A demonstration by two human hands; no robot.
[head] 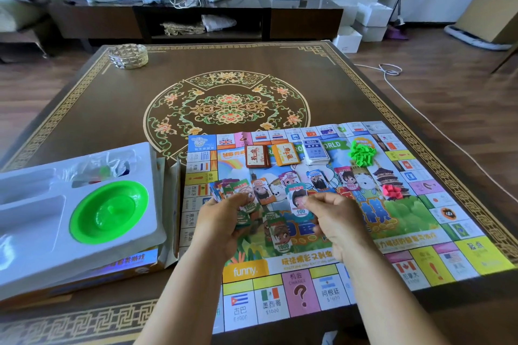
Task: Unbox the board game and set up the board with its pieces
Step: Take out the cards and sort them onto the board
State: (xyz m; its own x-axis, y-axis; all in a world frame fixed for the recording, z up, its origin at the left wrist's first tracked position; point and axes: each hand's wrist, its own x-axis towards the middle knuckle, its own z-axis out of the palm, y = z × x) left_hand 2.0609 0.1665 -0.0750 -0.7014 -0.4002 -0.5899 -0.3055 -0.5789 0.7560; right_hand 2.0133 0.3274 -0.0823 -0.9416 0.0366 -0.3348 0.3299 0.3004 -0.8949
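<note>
The colourful paper game board (420, 258) lies unfolded on the table's near right. My left hand (224, 221) grips a fanned stack of play-money notes (224, 190) above the board. Beside it, my right hand (336, 221) pinches a single blue 100 note (298, 202). More money notes (280, 235) lie in small piles across the board's middle. Three card decks (286, 154) sit in a row near the board's far edge. A heap of green houses (362, 154) and a heap of red pieces (392, 191) rest at the right.
The open game box with its white plastic insert (33, 221) sits at the left, holding a green bowl (109, 211) and a bag of small pieces (106, 171). A glass dish (127, 56) stands at the table's far left corner. A white cable (420, 109) runs over the floor.
</note>
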